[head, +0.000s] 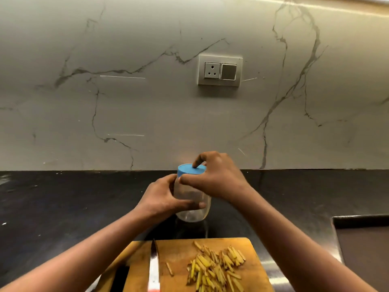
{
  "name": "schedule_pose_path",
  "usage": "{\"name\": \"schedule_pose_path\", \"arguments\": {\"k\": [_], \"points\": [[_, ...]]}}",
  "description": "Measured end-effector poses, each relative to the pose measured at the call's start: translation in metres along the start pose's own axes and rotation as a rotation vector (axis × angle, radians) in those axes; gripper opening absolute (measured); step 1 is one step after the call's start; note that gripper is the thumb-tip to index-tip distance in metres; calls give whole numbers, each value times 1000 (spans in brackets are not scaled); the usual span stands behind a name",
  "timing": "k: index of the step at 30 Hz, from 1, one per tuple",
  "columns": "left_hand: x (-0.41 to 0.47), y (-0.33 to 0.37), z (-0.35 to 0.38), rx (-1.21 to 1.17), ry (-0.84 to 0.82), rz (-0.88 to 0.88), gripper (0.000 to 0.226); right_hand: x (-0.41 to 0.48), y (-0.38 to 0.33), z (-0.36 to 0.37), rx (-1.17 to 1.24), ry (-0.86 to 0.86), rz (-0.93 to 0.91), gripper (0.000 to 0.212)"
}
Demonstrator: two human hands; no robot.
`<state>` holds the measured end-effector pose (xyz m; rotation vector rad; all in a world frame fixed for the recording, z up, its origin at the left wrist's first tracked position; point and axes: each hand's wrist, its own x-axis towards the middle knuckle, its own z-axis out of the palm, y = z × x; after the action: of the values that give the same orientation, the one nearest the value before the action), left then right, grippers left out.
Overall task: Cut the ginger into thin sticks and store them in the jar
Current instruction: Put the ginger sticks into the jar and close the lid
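**Spotter:** So, where is the jar (192,214) now?

**Operator:** Just beyond the cutting board (179,252), over the black countertop (63,197). I cannot tell whether its base touches. My left hand (160,197) wraps the clear body, fingers curled round it. My right hand (219,178) pinches the rim of the blue lid (187,170), one fingertip on top.

**Spotter:** How will it handle?

**Operator:** It looks empty, so light, I judge. The smooth wall seems slippery, and fragile if it is glass. I would grip the body firmly and twist at the lid's edge. The ginger sticks (214,268) lie piled on the board near the knife (153,268), thin and light.
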<state>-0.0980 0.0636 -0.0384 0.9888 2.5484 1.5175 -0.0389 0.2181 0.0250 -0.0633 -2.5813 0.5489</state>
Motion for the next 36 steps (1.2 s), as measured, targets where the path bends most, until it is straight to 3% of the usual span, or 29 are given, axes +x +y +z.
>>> {"name": "schedule_pose_path", "arguments": {"k": [6,18,21,25,28,32,36], "points": [[-11,-14,-15,-14,47,-51,73,1,-27,7,-36,-30,-58,57],[-8,-23,-22,-31,-41,47,59,-1,-23,15,-46,30,-199,52],[-7,-26,-25,-64,-85,73,58,2,-16,11,80,-62,-222,41],[-6,-29,-27,-86,-113,97,69,1,1,12,421,-250,-247,33],[-5,-32,-27,-123,-126,91,77,1,12,5,526,-329,-261,42],[-5,-33,-26,-136,-147,78,80,6,23,-8,545,-203,-216,45],[-6,-32,-25,-122,-138,88,75,-2,7,14,311,-193,-219,69]]}}
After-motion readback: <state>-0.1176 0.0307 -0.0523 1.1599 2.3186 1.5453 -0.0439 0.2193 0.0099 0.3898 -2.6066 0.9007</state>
